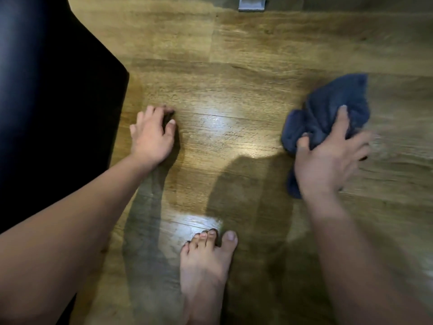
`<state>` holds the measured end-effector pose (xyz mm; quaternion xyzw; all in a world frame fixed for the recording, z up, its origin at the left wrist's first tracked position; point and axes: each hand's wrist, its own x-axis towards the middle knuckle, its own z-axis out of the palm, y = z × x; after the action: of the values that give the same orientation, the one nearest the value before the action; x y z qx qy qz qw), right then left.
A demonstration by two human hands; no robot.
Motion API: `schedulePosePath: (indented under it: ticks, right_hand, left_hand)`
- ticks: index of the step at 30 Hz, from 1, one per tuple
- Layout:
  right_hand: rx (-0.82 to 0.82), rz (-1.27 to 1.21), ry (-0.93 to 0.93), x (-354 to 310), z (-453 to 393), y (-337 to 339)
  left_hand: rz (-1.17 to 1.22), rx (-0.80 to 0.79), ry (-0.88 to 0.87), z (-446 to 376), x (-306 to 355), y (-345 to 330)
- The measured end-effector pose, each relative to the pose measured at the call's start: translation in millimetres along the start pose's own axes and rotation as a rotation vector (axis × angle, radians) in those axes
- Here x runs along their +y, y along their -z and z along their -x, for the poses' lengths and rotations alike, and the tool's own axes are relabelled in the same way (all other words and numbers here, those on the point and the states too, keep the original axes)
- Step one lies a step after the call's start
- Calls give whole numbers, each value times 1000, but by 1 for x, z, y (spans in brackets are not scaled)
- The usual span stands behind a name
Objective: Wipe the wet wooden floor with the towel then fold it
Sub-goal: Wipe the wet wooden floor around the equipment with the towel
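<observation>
Wiping: your right hand (328,158) clutches the bunched towel (328,116) on the floor (234,66); sheen remains.
Left hand (151,134): fingers spread, bracing.
Folding: not begun.

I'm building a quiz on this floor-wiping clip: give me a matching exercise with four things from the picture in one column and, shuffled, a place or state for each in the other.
Things
1. left hand
2. right hand
3. blue towel
4. bare foot

Places or states
A. bunched up on the wooden floor, right side of the view
B. fingertips resting on the floor beside a black object
C. planted flat at bottom centre, toes forward
D. gripping cloth, blurred

Pairs: 1-B, 2-D, 3-A, 4-C
</observation>
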<state>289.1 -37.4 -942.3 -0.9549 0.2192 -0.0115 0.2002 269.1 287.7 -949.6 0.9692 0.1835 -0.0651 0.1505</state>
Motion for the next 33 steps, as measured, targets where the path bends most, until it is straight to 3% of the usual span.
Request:
schedulePosePath:
  ticks: [7, 10, 13, 18, 23, 28, 33]
  right_hand:
    - [-264, 31, 301, -113, 110, -48]
    - [-371, 50, 526, -146, 144, -62]
    - [-458, 42, 674, -142, 139, -67]
    - [-434, 76, 815, -94, 101, -49]
    - [-347, 113, 694, -47, 67, -24]
    - [-291, 134, 508, 9, 17, 2]
    - [-212, 90, 306, 69, -26, 35]
  left_hand:
    - [93, 29, 51, -8, 6, 9]
    - [153, 50, 92, -13, 8, 14]
    - [254, 81, 93, -9, 6, 17]
    - [277, 52, 42, 0, 17, 14]
    - [128, 59, -119, 10, 54, 5]
    - [-65, -106, -439, 17, 99, -18]
    - [-257, -105, -449, 32, 144, -49]
